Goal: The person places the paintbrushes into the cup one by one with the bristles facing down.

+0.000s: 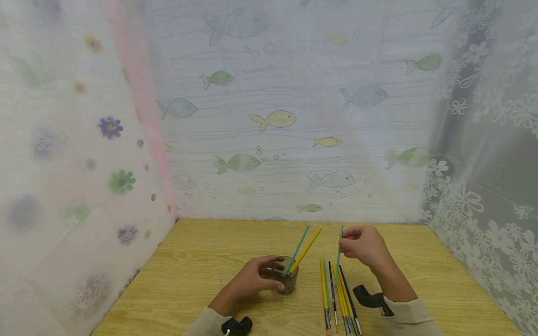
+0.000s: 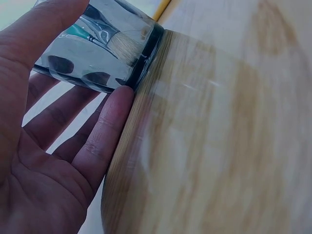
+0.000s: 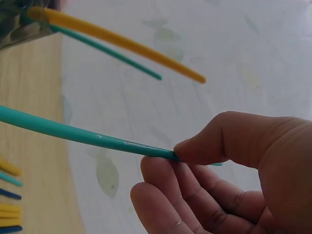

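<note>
My left hand point(image 1: 251, 280) curls round a clear drinking glass point(image 1: 289, 283) standing on the table, thumb at the near side and fingers at the far side. Leaning in the glass, handles up, are a teal paintbrush point(image 1: 299, 243) and a yellow paintbrush point(image 1: 308, 245). The left wrist view shows pale bristles point(image 2: 124, 48) down at the glass bottom. To the right, my right hand point(image 1: 365, 245) pinches another teal paintbrush point(image 3: 87, 136) near its handle tip, between thumb and fingers. That brush hangs nearly upright, its lower end overlapping the loose brushes in the head view.
Several loose paintbrushes point(image 1: 323, 289) with yellow, teal and dark blue handles lie side by side on the wooden table point(image 1: 201, 247), bristles towards me. A fish-patterned curtain point(image 1: 277, 186) hangs behind the table, with patterned sheets at left and right.
</note>
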Tool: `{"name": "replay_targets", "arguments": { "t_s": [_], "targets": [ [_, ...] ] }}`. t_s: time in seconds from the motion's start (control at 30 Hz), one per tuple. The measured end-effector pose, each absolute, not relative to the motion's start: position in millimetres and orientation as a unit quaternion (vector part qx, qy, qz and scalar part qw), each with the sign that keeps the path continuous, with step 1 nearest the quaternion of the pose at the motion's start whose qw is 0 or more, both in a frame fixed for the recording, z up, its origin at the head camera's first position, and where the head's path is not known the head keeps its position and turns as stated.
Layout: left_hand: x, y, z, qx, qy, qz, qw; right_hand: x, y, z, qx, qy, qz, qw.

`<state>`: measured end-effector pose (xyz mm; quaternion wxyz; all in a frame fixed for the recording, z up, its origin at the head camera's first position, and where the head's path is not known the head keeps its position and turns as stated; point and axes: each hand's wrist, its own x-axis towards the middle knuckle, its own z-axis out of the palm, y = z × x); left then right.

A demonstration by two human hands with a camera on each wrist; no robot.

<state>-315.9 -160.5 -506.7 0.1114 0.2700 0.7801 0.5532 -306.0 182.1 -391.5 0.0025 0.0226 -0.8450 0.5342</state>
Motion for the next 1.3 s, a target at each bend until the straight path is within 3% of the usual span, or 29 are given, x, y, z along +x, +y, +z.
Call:
{"name": "replay_targets", "arguments": {
  "t_s": [0.73, 1.3],
  "targets": [
    [-315, -160, -507, 0.273, 0.779, 0.555, 0.107, -283, 156, -370, 0.091, -0.829, 0.53, 0.156],
    [-315, -160, -507, 0.272, 0.784, 0.548, 0.107, -281, 137, -380, 0.144, -0.78, 0.587, 0.163]
  ]
}}
